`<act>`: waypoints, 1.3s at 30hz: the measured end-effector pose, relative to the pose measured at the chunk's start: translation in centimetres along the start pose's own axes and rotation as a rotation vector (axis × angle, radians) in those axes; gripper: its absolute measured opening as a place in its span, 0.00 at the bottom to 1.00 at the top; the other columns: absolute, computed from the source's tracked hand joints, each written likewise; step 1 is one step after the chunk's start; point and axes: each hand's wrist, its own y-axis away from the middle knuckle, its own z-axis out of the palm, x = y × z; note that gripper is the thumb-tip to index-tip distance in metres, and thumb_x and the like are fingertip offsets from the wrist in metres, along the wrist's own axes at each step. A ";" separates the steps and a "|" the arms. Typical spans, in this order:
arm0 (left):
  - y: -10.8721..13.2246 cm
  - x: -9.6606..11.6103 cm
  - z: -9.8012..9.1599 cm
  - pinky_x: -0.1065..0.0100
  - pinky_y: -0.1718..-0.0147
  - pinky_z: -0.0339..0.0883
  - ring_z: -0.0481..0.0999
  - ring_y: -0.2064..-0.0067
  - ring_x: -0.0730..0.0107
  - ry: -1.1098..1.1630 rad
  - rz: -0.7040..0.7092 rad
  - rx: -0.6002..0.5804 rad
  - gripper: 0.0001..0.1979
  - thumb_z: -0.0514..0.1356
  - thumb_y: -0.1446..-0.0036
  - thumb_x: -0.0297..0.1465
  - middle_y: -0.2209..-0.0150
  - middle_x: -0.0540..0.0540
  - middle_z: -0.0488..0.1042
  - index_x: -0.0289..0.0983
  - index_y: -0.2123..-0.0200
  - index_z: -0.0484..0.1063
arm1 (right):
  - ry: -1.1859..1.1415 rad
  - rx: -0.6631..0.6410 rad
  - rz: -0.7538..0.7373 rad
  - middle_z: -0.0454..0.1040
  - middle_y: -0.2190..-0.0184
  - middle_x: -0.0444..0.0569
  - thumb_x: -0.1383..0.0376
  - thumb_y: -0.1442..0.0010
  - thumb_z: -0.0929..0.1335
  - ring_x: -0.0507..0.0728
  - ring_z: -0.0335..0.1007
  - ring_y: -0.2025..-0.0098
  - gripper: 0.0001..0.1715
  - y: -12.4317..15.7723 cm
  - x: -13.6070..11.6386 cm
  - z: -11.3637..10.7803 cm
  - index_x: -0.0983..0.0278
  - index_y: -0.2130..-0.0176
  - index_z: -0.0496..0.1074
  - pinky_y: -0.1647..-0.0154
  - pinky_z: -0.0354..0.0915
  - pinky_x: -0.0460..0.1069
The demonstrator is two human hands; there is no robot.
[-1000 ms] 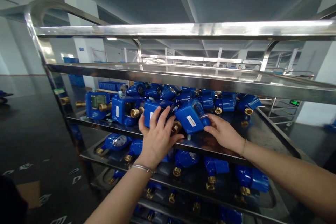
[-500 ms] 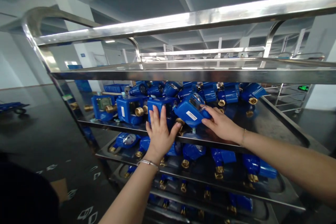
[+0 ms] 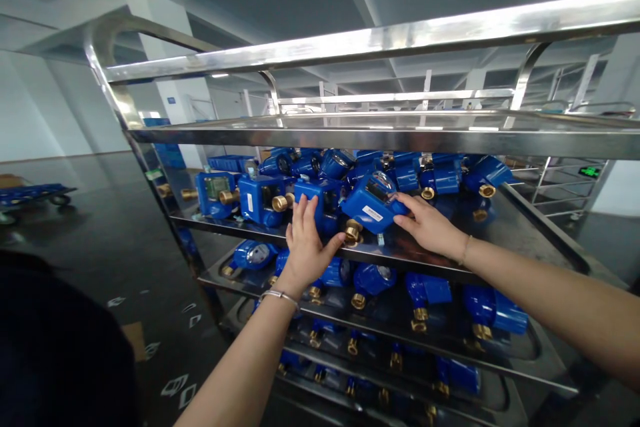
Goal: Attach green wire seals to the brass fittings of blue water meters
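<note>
On the rack's upper loaded shelf, a blue water meter (image 3: 371, 203) with a white label sits tilted, its brass fitting (image 3: 353, 231) facing me. My right hand (image 3: 430, 225) is closed on its right end, thumb and fingers pinching the casing. Just left of it, my left hand (image 3: 309, 247) lies with fingers stretched against the front of another blue meter (image 3: 327, 203). Its thumb points toward the brass fitting of the tilted meter; I cannot tell whether they touch. Two more meters, one of them a boxy blue meter (image 3: 260, 200), stand farther left in the front row.
A second row of meters (image 3: 443, 177) lies behind on the same shelf. The steel rack has a top shelf (image 3: 350, 140) close above my hands. Lower shelves hold several more meters (image 3: 375, 278). At the left, a cart (image 3: 35, 197) stands on the dark floor.
The camera view has shifted slightly, so the rack's left side appears farther right. Both hands keep nearly the same places on the meters, and the right one still holds the tilted meter.
</note>
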 end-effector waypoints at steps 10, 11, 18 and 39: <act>-0.2 0.0 2.0 0.43 0.41 0.43 0.33 0.34 0.52 -0.146 0.025 -0.027 0.33 0.43 0.36 0.42 0.34 0.33 0.33 0.31 0.35 0.36 | -0.171 0.065 0.076 0.57 0.47 0.55 0.55 0.40 0.64 0.52 0.71 0.59 0.37 2.9 -0.4 -0.8 0.56 0.37 0.47 0.53 0.69 0.52; -0.1 0.3 2.1 0.42 0.40 0.42 0.33 0.34 0.52 -0.163 0.027 -0.031 0.32 0.43 0.36 0.42 0.34 0.34 0.34 0.32 0.35 0.38 | -0.172 0.094 0.091 0.56 0.47 0.55 0.53 0.40 0.64 0.53 0.70 0.58 0.36 3.3 -0.3 -0.8 0.57 0.38 0.48 0.52 0.69 0.53; 1.5 1.1 1.6 0.36 0.42 0.31 0.35 0.33 0.53 -0.246 -0.040 -0.010 0.31 0.42 0.36 0.42 0.34 0.35 0.37 0.30 0.36 0.40 | -0.204 0.173 0.108 0.55 0.45 0.53 0.51 0.41 0.63 0.58 0.65 0.50 0.35 6.6 -0.8 0.1 0.55 0.38 0.49 0.49 0.68 0.58; -0.2 -3.5 -6.8 0.60 0.39 0.53 0.54 0.37 0.63 -0.093 0.017 -0.027 0.23 0.50 0.37 0.29 0.38 0.38 0.56 0.32 0.40 0.54 | 0.456 0.032 -0.342 0.59 0.43 0.60 0.59 0.36 0.57 0.62 0.55 0.41 0.29 -5.8 -12.5 3.0 0.69 0.40 0.52 0.40 0.52 0.58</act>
